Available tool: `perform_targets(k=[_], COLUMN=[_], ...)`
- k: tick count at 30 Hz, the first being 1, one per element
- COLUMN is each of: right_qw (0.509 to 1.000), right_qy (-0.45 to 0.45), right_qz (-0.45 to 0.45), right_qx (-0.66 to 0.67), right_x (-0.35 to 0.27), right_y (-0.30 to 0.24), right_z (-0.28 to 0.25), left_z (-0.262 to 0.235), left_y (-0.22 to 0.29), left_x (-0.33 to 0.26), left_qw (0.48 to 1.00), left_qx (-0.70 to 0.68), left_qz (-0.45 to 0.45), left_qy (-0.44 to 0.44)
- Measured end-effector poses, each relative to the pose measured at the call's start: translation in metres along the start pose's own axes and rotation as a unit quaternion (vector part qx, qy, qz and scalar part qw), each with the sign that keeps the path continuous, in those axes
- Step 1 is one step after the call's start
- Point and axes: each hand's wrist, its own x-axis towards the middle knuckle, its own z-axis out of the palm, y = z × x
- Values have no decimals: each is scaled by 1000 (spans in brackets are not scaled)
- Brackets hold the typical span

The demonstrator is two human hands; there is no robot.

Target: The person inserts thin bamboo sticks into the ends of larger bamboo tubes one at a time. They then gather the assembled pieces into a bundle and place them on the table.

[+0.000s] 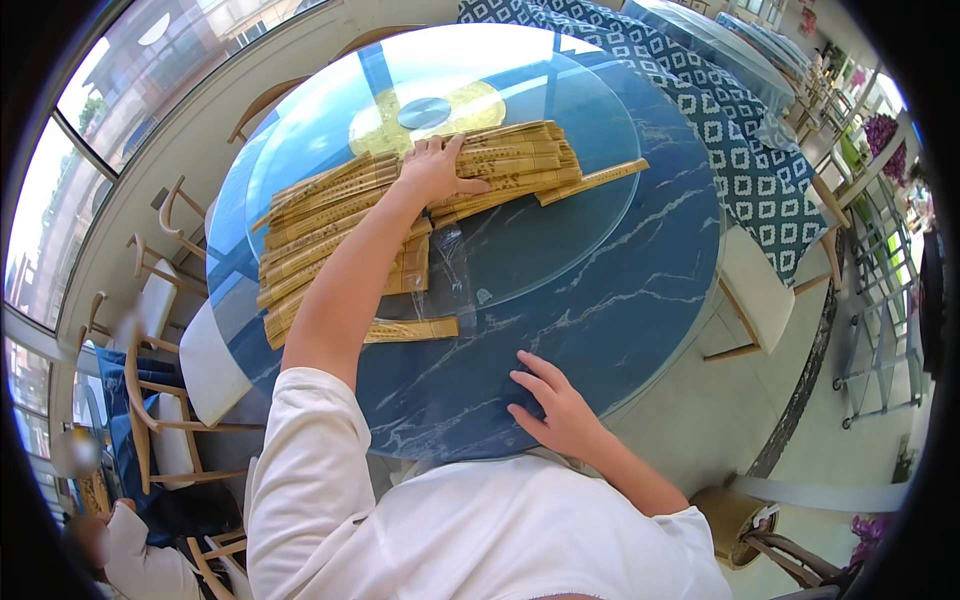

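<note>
Long, narrow yellow-brown paper packets with dark print, like chopstick sleeves, lie in overlapping rows on the round glass turntable. My left hand rests on the far row, fingers stretched forward and thumb out to the right. Part of the left-hand pile is hidden behind my left forearm. One packet sticks out at the right end of the row, and another lies nearest me. Clear crumpled plastic lies between the rows. Over the near part of the table my right hand has its fingers apart, with nothing in them.
The turntable sits on a round blue marble-patterned table. Wooden chairs with pale seats stand around it. A patterned cloth covers a neighbouring table at the far right. Another person sits at the lower left.
</note>
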Motion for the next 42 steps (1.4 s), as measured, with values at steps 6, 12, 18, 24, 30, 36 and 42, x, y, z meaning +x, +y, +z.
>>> perform_targets(k=[6,12,18,24,30,36,42], right_qw=[999,999,998,988,955,939,946], right_qy=[31,23,4,-110,-241,-298,-290], right_qz=[-10,-25,-40,-44,-110,-79,-103], right_qx=[6,-2,38,95,135,150,106], right_x=[-8,-1,-3,0,14,22,25], right_y=[8,8,14,17,27,26,12], right_z=[-2,-1,1,0,-9,-11,4], left_z=[23,5,0,27,43,43,39], left_y=[-2,-3,11,33,76,115,112], left_x=[-1,-44,-202,-374,-467,-470,-498], left_qw=[999,998,965,952,903,896,898], left_qx=[-15,-32,-162,-196,-164,-164,-190], left_qz=[-31,-3,99,-95,-314,-326,-313], left_qy=[-31,48,182,217,243,253,243])
